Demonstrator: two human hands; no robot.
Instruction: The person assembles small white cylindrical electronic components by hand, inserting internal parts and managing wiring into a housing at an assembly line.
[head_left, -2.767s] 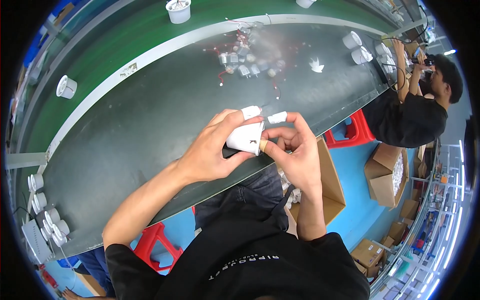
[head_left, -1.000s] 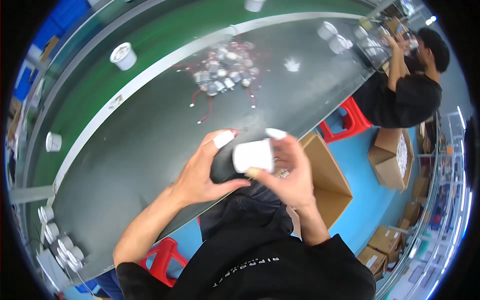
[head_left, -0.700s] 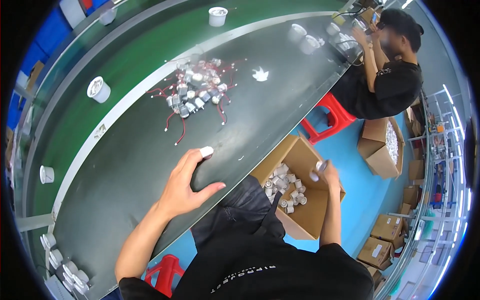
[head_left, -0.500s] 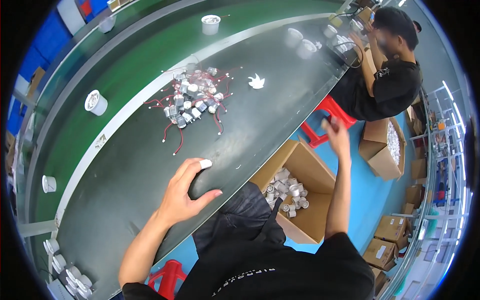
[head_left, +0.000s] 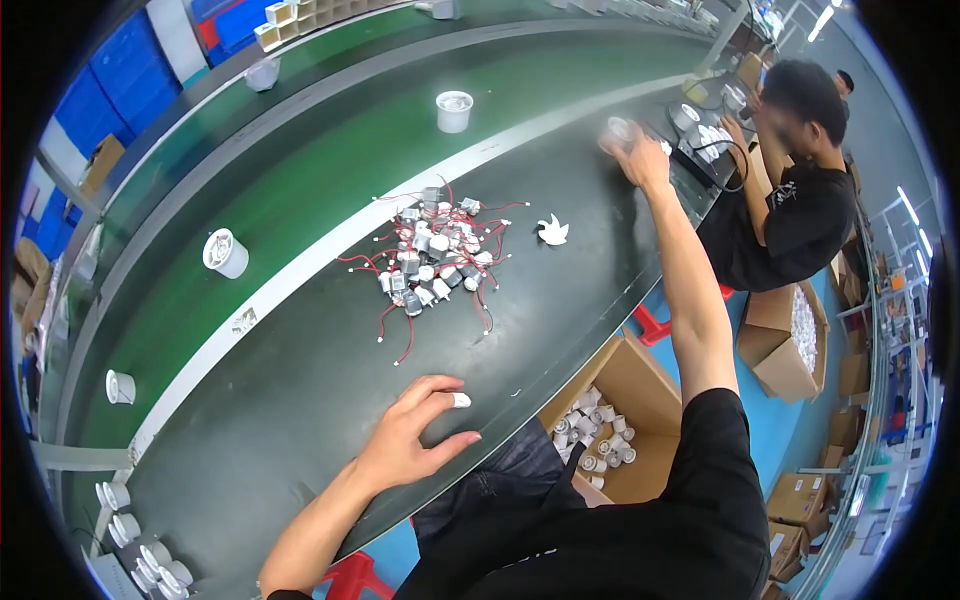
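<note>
My left hand [head_left: 415, 440] hovers at the bench's near edge with fingers curved and apart, holding nothing; one fingertip wears a white cover. My right hand [head_left: 643, 162] reaches to the far right of the bench, its fingers closed around a white plastic cup [head_left: 618, 128] that is blurred. Between the hands lies a white bladed fan wheel [head_left: 552, 230]. Left of that wheel is a heap of small motors [head_left: 430, 250], silver and white, with red and dark leads spreading outward.
A green conveyor [head_left: 330, 180] runs behind the bench, carrying white cups [head_left: 226, 254] with parts inside. Below my right arm stands a cardboard box [head_left: 650, 445] of white parts. A co-worker [head_left: 790, 190] sits at right, beside another box [head_left: 780, 340]. Several white parts [head_left: 160, 565] line the lower left.
My right hand has swung from above the floor by the box up to the white cup at the far right. My left hand stays empty near the bench edge. The view has shifted.
</note>
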